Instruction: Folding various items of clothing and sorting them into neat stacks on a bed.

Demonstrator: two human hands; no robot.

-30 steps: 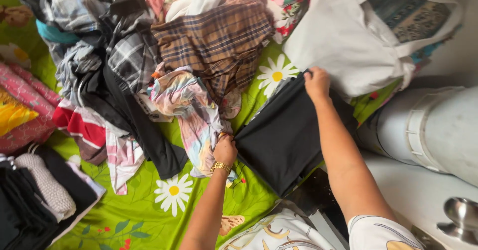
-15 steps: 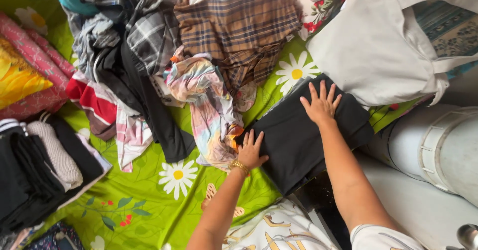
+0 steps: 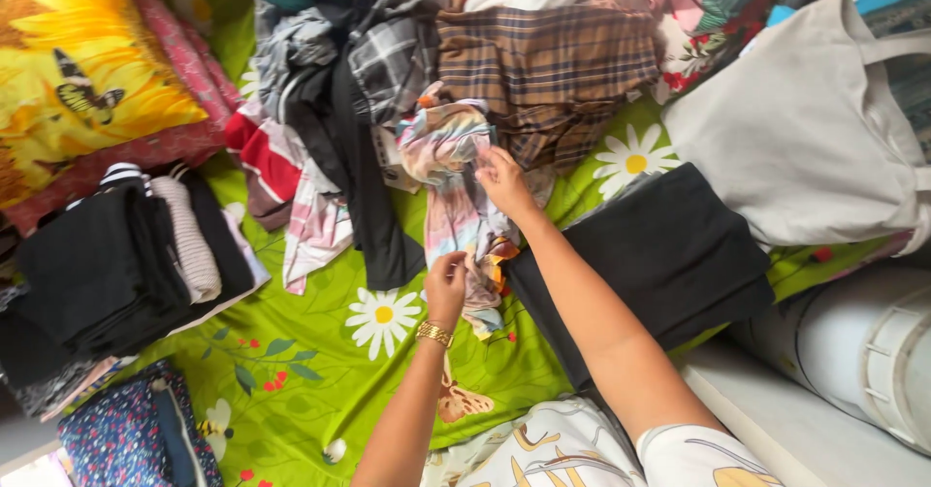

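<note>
My left hand (image 3: 447, 286), with a gold bracelet on the wrist, pinches the lower part of a multicoloured pastel patterned garment (image 3: 448, 162) lying on the green flowered bedsheet (image 3: 320, 371). My right hand (image 3: 503, 178) grips the same garment higher up, near a brown plaid shirt (image 3: 548, 70). A folded black garment (image 3: 669, 254) lies flat just right of my right forearm.
A heap of unfolded clothes (image 3: 330, 70) fills the top of the bed. A stack of folded dark clothes (image 3: 107, 264) sits at the left, with a yellow sunflower pillow (image 3: 78, 70) above it. A grey-white tote bag (image 3: 805, 128) and a white cylinder (image 3: 863, 351) lie at the right.
Both hands left the folded black garment, where they lay flat, and moved left to take hold of the multicoloured garment. The camera view shifted leftward.
</note>
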